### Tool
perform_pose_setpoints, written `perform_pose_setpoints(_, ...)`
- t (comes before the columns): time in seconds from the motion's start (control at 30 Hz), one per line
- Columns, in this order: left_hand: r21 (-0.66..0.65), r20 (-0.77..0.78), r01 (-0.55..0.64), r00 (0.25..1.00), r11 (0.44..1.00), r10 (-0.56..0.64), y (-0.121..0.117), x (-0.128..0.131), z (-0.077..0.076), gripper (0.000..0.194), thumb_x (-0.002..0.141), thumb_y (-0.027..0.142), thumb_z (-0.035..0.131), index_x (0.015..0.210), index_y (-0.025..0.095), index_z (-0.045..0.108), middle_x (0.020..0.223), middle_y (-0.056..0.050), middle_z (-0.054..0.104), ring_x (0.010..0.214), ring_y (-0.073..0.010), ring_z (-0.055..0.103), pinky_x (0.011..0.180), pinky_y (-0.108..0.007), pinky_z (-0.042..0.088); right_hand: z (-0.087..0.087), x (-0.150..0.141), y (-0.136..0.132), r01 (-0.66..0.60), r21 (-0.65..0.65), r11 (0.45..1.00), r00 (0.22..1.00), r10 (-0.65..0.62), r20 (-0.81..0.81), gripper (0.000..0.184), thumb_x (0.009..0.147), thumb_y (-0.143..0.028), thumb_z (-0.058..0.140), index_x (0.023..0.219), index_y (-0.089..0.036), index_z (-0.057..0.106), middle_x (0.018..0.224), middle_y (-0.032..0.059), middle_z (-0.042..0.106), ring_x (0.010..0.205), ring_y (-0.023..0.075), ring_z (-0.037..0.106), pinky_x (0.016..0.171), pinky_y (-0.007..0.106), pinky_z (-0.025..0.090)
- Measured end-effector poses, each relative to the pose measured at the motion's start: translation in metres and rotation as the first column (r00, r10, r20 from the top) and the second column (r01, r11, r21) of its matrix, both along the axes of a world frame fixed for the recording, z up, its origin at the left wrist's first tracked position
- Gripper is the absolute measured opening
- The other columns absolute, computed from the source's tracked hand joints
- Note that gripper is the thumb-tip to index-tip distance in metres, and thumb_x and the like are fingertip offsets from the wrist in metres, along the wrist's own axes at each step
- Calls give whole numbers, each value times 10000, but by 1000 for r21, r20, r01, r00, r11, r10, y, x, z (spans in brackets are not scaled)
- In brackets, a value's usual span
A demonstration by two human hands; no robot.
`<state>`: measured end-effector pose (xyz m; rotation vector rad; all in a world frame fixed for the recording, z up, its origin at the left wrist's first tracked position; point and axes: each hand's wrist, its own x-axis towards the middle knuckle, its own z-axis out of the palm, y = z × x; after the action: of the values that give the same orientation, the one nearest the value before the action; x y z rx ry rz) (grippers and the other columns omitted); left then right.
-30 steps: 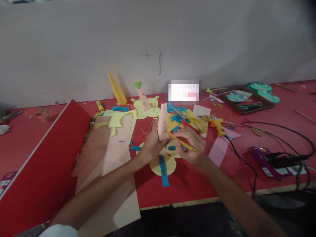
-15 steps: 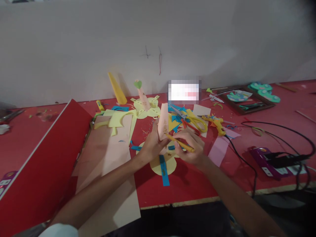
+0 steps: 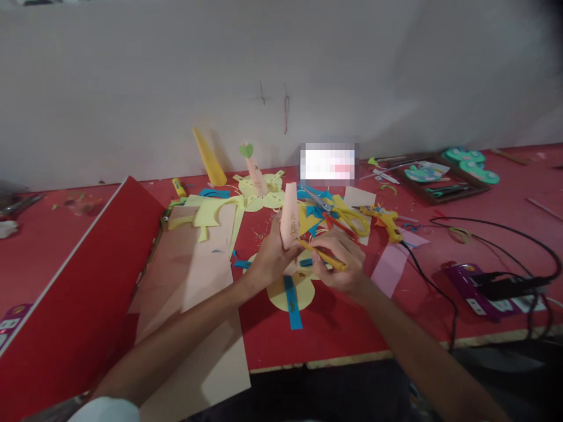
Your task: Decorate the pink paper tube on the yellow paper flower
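Observation:
My left hand [image 3: 271, 256] is wrapped round the lower part of a pale pink paper cone [image 3: 290, 211], which stands nearly upright with gold writing on its side. Between the thumb and fingers of my right hand [image 3: 339, 258] is a yellow pen [image 3: 328, 259], its tip against the cone near the lowest written mark. Beneath both hands lies a pale yellow flower-shaped paper base [image 3: 275, 295] with blue paper strips [image 3: 292, 305] on it. A similar finished-looking pink cone [image 3: 256, 176] with a green heart on top stands farther back on its own yellow base.
Yellow-handled scissors [image 3: 347, 214] lie among blue scraps. To the right are a yellow glue gun [image 3: 386, 223], a purple power strip [image 3: 472, 287] with black cables, and a brown tray [image 3: 466, 193]. Pale paper sheets [image 3: 193, 328] and a tilted red board [image 3: 83, 293] occupy the left.
The pen tip has moved slightly over the cone and more gold strokes show in the writing. Both hands keep nearly the same place and hold.

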<state>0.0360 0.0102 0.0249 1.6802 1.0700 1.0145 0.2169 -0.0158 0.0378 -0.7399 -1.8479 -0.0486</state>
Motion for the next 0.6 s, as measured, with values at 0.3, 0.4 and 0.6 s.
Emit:
perform_pose_setpoints(0.3,8,-11,-25,1000,1000,25,3,2,-1,744,860,319,709,1511,260,353,1362,-118,593,1231,-286,603,1045,-443,499,-2,-1,1,-61,-29,998,998,61,1,210,875,-113,601,1037,-244,627,822,37,712,701,188,662,663,339,569)
perform_pose_setpoints(0.4,26,-12,-23,1000,999,23,3,1,-4,739,851,297,713,1500,251,362,1349,-120,596,1225,-286,606,1042,-446,505,-2,0,1,-68,-34,997,998,69,5,224,876,-117,601,1055,-251,624,843,40,722,711,191,668,666,341,571)
perform_pose_setpoints(0.6,-31,-27,-54,998,998,53,2,2,-3,783,846,263,716,1532,248,338,1350,-123,609,1194,-289,635,1018,-462,538,-3,0,1,-44,-31,999,999,43,-24,193,865,-110,608,998,-246,637,792,26,704,689,189,654,660,340,554)
